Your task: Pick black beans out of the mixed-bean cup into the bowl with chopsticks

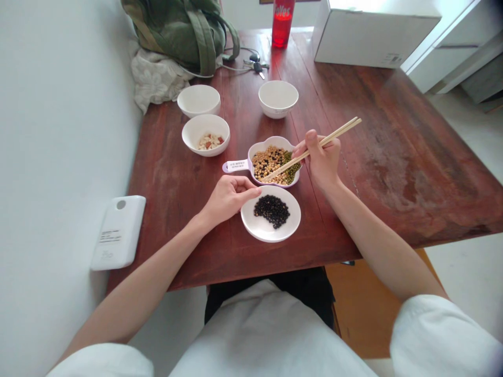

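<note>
Wooden chopsticks (334, 135) slant between closed right fingers (312, 137), while left fingers (251, 193) pinch the rim of a white bowl (259, 226).

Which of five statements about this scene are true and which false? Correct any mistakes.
1. The right hand holds chopsticks. True.
2. Black beans lie in the front bowl. True.
3. The flower-shaped dish holds only black beans. False: yellow and green ones lie in it too.
4. The left hand touches the dish's handle. False: its fingers are at the front bowl's rim.
5. The red bottle stands left of the green bag. False: it stands right of the bag.
</note>
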A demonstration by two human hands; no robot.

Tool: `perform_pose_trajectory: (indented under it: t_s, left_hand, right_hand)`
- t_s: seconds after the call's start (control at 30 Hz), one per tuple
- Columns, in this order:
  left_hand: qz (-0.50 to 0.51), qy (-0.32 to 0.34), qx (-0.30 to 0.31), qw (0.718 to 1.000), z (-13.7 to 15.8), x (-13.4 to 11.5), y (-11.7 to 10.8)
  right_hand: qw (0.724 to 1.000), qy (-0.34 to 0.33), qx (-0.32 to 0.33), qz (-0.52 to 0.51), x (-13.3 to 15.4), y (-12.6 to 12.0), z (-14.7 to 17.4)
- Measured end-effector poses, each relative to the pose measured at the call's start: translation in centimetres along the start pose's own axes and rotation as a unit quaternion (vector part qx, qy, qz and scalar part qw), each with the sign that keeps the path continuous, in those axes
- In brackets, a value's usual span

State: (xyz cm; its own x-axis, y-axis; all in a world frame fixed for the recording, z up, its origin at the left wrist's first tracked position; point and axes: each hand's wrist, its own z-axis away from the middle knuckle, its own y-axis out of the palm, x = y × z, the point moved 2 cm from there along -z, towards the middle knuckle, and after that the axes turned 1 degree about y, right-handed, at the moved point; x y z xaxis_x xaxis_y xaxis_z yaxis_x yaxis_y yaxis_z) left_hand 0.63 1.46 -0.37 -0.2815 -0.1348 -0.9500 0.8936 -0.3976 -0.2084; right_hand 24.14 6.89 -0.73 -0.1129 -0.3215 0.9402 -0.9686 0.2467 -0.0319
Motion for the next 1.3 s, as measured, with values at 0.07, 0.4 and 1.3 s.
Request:
perform_pose_trajectory:
  t_s: [0.07, 0.4, 1.3]
  left_hand:
    - [0.001, 0.003, 0.001, 1.0, 0.0, 0.1, 0.0]
    - [0.004, -0.008, -0.006, 1.0, -0.2, 0.2, 0.0]
    - [-0.001, 0.001, -0.006, 1.0, -0.1, 0.1, 0.0]
  right_hand:
    - [1.0, -0.003, -0.002, -0.015, 0.0, 0.0, 0.0]
    - [0.996, -0.036, 0.074, -0.028, 1.1, 0.2, 1.0]
    - [0.995, -0.006, 0.023, -0.092, 1.7, 0.7, 1.2]
